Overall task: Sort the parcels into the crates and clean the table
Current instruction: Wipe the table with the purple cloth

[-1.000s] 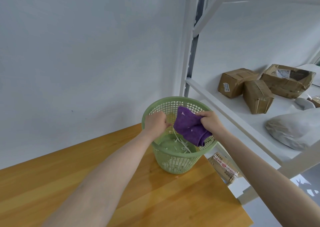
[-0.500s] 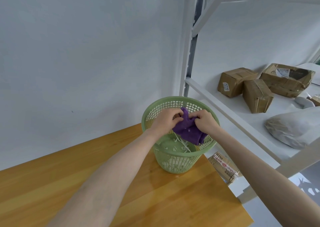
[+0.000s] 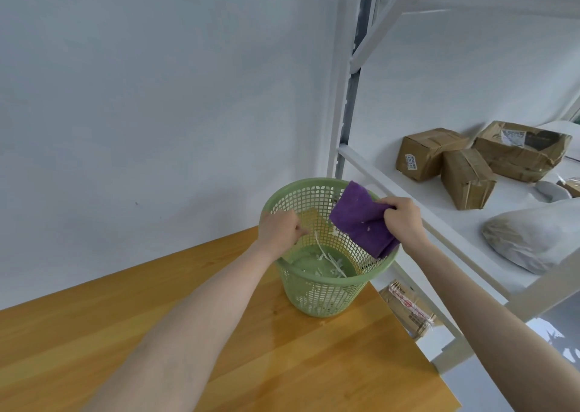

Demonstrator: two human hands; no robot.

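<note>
A green mesh waste basket stands on the far right corner of the wooden table. White paper scraps lie on its bottom. My right hand grips a folded purple cloth over the basket's right rim; small white bits cling to the cloth. My left hand hovers over the basket's left rim with its fingers curled, holding nothing that I can make out. Brown cardboard parcels sit on the white shelf to the right.
A white metal shelving unit stands right of the table, against the white wall. On it lie a grey poly bag and more parcels. A taped brown parcel lies on a lower level beside the table's right edge.
Half a second ago both hands met on the cloth over the basket. Now my left hand has let go and drawn left, and my right hand holds the cloth alone, spread out further.
</note>
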